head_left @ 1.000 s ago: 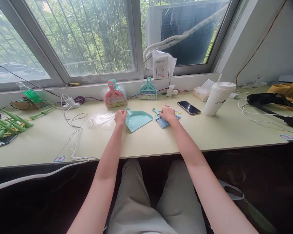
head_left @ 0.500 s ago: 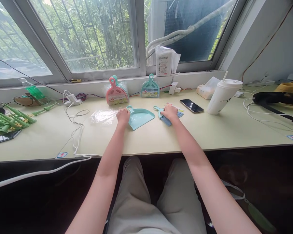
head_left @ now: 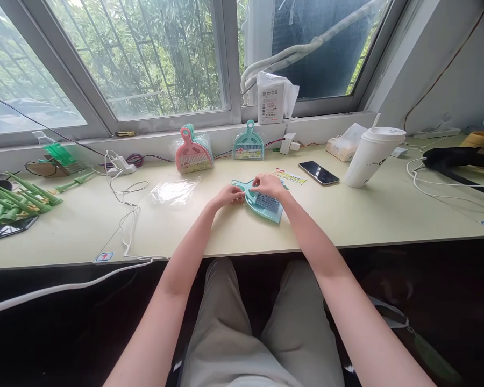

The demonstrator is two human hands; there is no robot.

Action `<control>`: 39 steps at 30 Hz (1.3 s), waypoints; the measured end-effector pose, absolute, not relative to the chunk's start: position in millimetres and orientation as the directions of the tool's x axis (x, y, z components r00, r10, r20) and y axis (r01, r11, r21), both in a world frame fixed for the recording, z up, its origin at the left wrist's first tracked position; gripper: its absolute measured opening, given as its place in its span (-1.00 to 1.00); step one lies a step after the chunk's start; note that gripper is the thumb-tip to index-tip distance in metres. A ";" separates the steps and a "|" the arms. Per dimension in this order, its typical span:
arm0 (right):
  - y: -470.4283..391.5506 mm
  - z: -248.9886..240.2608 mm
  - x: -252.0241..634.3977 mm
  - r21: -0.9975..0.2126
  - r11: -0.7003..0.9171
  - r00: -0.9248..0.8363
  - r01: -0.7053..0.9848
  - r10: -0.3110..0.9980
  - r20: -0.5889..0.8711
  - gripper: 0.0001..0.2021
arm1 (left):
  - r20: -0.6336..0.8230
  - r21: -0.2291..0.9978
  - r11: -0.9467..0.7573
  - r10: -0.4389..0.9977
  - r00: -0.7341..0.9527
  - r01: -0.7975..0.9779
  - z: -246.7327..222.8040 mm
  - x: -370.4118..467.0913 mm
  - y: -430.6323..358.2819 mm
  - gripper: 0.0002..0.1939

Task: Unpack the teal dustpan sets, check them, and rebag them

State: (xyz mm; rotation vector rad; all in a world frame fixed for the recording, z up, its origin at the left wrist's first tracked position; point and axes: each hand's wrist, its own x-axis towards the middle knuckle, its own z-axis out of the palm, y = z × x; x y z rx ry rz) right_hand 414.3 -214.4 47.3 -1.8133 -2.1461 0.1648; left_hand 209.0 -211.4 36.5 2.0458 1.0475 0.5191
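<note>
Both hands met mid-desk over the teal dustpan (brush lying inside it). The left hand pinched its handle; the right hand, fingers curled, pressed the brush. Beyond lay a paper label.

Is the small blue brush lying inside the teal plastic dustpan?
Yes, the small blue brush lies in the teal plastic dustpan, under both hands.

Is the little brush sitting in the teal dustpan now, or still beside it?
In it: the brush lies bristles-down inside the teal dustpan, handles overlapping under both hands.
</note>
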 end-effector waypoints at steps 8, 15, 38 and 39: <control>-216.0 54.1 427.5 -0.351 0.229 -0.221 0.908 0.973 0.062 -0.76 | 0.419 0.225 -0.540 0.805 0.420 0.811 39.2 194.9 -210.8 -0.78; -216.2 53.7 426.9 -0.408 0.278 -0.296 0.869 0.955 0.021 -0.77 | 0.315 0.091 -0.538 0.814 0.488 0.838 30.0 200.6 -213.2 -0.61; -215.0 45.2 421.8 -0.507 0.262 -0.276 0.821 0.960 0.049 -0.78 | 0.359 -0.067 -0.619 0.717 0.598 0.782 19.7 208.5 -210.2 -0.56; -214.8 44.9 422.0 -0.510 0.262 -0.276 0.819 0.960 0.050 -0.78 | 0.350 -0.070 -0.613 0.724 0.595 0.787 18.9 209.4 -210.1 -0.56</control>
